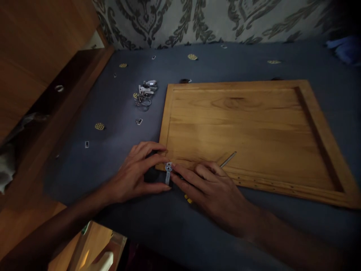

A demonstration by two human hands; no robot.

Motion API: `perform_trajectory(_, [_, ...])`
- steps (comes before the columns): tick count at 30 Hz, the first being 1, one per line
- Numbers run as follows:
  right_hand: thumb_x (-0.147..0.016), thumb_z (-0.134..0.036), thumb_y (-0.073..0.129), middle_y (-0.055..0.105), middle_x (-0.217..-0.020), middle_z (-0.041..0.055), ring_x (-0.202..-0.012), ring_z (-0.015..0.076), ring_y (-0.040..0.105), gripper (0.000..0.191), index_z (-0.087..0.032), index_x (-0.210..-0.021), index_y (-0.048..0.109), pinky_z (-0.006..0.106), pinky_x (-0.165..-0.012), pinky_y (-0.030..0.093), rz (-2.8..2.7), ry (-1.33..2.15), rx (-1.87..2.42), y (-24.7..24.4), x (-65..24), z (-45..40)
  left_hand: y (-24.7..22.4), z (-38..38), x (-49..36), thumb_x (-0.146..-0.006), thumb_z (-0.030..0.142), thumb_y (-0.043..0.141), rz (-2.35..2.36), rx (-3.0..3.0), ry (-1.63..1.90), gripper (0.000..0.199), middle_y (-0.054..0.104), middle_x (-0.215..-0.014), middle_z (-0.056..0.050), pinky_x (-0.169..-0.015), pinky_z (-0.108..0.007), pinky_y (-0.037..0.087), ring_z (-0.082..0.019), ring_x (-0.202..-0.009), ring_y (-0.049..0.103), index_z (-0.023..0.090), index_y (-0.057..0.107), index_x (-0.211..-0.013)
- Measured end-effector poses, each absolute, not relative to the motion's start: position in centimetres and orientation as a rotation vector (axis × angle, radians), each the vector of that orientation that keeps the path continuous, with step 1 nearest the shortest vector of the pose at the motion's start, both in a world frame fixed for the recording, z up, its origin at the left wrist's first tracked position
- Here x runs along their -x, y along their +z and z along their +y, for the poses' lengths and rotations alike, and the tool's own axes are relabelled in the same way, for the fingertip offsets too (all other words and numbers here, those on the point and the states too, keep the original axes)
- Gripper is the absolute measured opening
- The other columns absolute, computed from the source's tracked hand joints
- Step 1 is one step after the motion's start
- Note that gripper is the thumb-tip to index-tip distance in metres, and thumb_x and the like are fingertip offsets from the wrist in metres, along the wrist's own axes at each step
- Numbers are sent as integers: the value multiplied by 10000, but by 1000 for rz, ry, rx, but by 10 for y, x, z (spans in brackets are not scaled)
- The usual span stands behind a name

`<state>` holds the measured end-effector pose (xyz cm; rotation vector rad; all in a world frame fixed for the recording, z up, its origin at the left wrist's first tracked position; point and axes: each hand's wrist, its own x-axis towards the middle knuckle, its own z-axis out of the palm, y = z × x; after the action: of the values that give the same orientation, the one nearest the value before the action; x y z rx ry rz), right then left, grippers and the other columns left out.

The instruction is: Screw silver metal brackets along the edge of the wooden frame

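A wooden cabinet door (237, 124) with a raised frame lies flat on a blue patterned cloth. At its near left corner a small metal hinge (168, 172) sits between the thumb and fingers of my left hand (134, 171). My right hand (208, 182) is curled, its fingertips touching the hinge from the right. A screwdriver lies in that hand: its metal shaft (229, 159) sticks out over the door, and a bit of yellow handle (188, 198) shows below the fingers. The rest of the screwdriver is hidden by the palm.
Several metal hinges (146, 90) lie in a heap left of the door. A brown wooden furniture edge (76, 90) runs along the left. Patterned fabric (203, 22) rises behind the cloth (121, 101). A blue bundle (348, 49) lies at the far right.
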<state>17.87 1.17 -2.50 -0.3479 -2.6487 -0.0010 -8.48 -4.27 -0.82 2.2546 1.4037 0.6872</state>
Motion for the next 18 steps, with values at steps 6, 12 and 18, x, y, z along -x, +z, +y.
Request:
perform_trajectory(6, [-1041,-38,535,806,-1299,58,-965,211,540,354,-158,-1306,737,381,-883,458,-2628,-26,378,-26,-178,10,-4,-41,86,-936,530,858,1395,-2264,637,486,657,-1422,-123,-1051,-478,521,-327,-1301,610,236,707,-1292])
perform_trajectory(12, [-1037,-24,549,809,-1260,90,-957,217,561,304,-137,-1221,763,383,-909,457,-2592,-60,361,-26,-174,9,-7,-39,89,-921,566,864,1396,-2257,642,500,661,-1430,-118,-1073,-471,508,-325,-1321,608,261,717,-1289])
perform_trajectory(18, [-1099,-98,521,818,-1180,93,-909,215,577,270,-116,-1154,784,381,-861,444,-2512,-61,362,-30,-166,7,-18,-39,94,-914,587,863,1369,-2280,745,514,680,-1415,-120,-1083,-457,486,-314,-1296,618,250,737,-1281])
